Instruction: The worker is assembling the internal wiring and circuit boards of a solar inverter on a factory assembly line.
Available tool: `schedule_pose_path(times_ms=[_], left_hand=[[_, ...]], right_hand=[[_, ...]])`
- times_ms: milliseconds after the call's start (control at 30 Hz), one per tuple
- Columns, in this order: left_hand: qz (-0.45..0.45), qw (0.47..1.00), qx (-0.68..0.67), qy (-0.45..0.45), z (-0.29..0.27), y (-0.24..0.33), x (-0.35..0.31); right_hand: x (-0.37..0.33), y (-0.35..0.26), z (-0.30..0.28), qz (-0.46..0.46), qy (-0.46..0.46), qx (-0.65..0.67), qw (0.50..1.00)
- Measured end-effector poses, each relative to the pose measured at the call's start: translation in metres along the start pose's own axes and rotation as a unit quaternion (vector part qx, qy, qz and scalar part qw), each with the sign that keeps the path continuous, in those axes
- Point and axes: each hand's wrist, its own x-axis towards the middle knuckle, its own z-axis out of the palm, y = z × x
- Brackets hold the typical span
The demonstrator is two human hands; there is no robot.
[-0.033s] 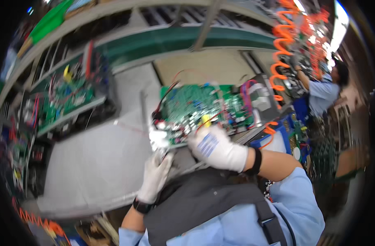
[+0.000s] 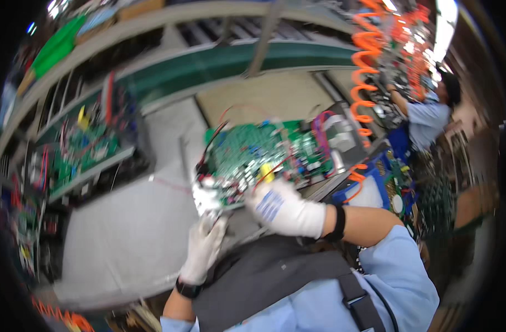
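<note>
A green circuit board [image 2: 236, 146] crowded with parts lies in a grey metal chassis on the bench before me. My right hand [image 2: 278, 209], in a white glove, is over the board's near edge beside a yellow component [image 2: 268, 172]. Its fingers are curled together, and what they pinch is hidden. At the near left corner of the chassis is my left hand [image 2: 202, 252], also gloved. Its fingers are bent together by the bright metal corner [image 2: 207, 200], with a small dark thing at their tips that I cannot make out. Red and black wires [image 2: 213, 144] rise from the board's left side.
A second chassis with a green board [image 2: 92, 146] stands at the left on the grey bench top [image 2: 120, 238]. An orange coiled hose [image 2: 363, 83] hangs at the right, near a blue bin [image 2: 369, 191]. A co-worker [image 2: 430, 119] is at the far right.
The whole view has shifted slightly, so the bench and board appear a little further left and lower. Both hands keep nearly the same places at the board.
</note>
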Motion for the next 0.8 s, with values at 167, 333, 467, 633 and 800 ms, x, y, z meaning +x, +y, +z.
schedule_pose_path(times_ms=[167,333,467,633,800], left_hand=[[0.006,0.989,-0.056,-0.134,0.001,0.108,0.027],[0.011,0.941,0.198,-0.275,0.053,0.168,0.095],[0.038,0.949,0.130,-0.285,0.071,0.171,0.110],[0.087,0.988,0.009,-0.130,0.107,0.218,0.096],[-0.113,0.888,0.180,-0.407,0.116,0.110,0.100]], right_hand=[[0.009,-0.002,-0.002,-0.057,-0.066,0.077,0.993],[-0.001,0.007,0.021,-0.012,0.238,0.415,0.878],[-0.060,0.027,0.043,-0.101,0.224,0.443,0.862],[-0.170,0.088,0.101,0.115,0.203,0.640,0.732],[-0.213,0.099,0.120,0.229,0.263,0.781,0.517]])
